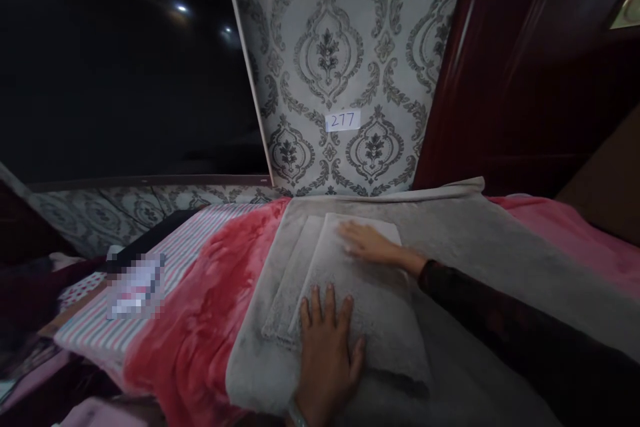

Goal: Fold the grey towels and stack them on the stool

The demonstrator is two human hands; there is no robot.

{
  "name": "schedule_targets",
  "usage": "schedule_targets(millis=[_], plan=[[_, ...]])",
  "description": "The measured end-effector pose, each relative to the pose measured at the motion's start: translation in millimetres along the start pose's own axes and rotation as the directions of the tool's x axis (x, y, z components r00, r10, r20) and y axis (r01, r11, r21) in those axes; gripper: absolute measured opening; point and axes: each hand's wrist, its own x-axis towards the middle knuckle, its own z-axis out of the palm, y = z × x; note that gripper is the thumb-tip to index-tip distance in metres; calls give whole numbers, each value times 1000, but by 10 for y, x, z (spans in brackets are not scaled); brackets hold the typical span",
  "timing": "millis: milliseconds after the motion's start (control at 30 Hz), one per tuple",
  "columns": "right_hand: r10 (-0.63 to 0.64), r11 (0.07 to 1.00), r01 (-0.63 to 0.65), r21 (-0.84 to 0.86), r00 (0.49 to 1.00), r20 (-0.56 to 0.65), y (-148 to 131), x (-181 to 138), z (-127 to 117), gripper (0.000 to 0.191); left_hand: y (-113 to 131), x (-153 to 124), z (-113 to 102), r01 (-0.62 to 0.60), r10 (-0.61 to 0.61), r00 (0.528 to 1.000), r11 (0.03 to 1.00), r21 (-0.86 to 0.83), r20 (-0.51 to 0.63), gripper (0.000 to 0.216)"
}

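A folded light grey towel [365,300], soft and fuzzy, lies in layers with its stepped edges towards the left. Across its near left part my left hand [327,347] rests flat, fingers spread and pointing away from me. My right hand [367,243] is over the towel's far part, fingers stretched out to the left and slightly blurred. Neither hand grips anything. Beneath the towel spreads a larger grey blanket [450,240], its far edge rolled or folded over near the wall.
A red plush blanket [200,293] and a striped cloth [195,240] lie to the left, with a blurred-out item on the stripes. Pink fabric [575,230] is at right. Behind stand a large dark screen [125,80] and patterned wall [345,53] bearing a "277" label [343,121].
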Motion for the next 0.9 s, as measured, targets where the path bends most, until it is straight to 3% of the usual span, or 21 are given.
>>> schedule_targets(millis=[67, 133, 333, 500, 700, 900], plan=[[-229, 973, 227, 40, 971, 65, -258, -4, 96, 59, -4, -14, 38, 0, 0, 1000, 1000, 6, -20, 61], [-301, 953, 298, 54, 950, 83, -360, 48, 181, 56, -17, -34, 105, 3, -3, 999, 1000, 18, -39, 62], [-134, 990, 131, 48, 988, 77, 40, 597, 190, 59, -24, -69, 339, 24, -22, 997, 999, 27, -81, 69], [-12, 1000, 11, 20, 999, 48, 281, 982, 250, 61, 19, -60, 386, 65, -64, 994, 998, 9, -89, 67], [72, 997, -72, 13, 997, 1, 330, 1060, 311, 61, -15, -53, 204, 23, -23, 1000, 1000, -10, -18, 69], [140, 990, -140, 1, 990, -1, 234, 993, 166, 66, -17, -15, -14, 27, -23, 998, 997, -73, 53, 61]])
